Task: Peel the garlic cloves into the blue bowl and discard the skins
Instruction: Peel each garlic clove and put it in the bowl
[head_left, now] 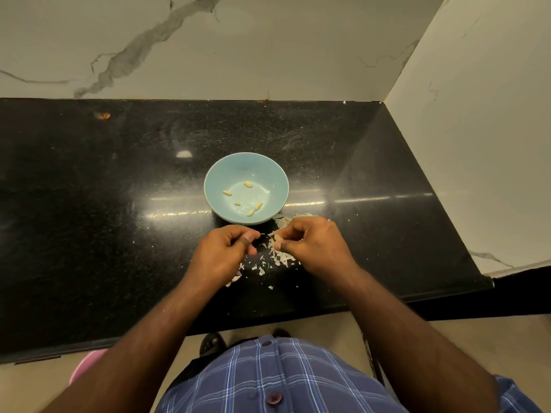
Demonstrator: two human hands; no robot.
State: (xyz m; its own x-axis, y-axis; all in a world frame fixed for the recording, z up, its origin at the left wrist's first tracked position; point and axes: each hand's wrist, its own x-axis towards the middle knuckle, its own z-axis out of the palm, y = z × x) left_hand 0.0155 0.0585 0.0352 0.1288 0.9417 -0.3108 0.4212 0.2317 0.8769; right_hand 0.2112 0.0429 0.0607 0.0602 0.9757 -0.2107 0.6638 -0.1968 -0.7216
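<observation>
Checked shirt (268, 380) nearest, forearms reaching out over desk (89, 204). Left hand (222, 251) curled, seemingly pinching torn skin; right hand (310, 245) gripping garlic clove (277, 237) over skins (268, 263), keeping litter off peeled cloves (248, 184) in blue bowl (274, 174) just beyond.

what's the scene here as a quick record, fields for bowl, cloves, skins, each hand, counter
bowl: blue bowl upright on the black counter, just beyond the hands
cloves: five peeled cloves lie apart inside the bowl
skins: loose skins scattered on the counter under and between the hands, none in the bowl
left hand: fingers curled, what they hold is not clear
right hand: pinches a pale piece of garlic at its fingertips
counter: small orange spot far left
</observation>
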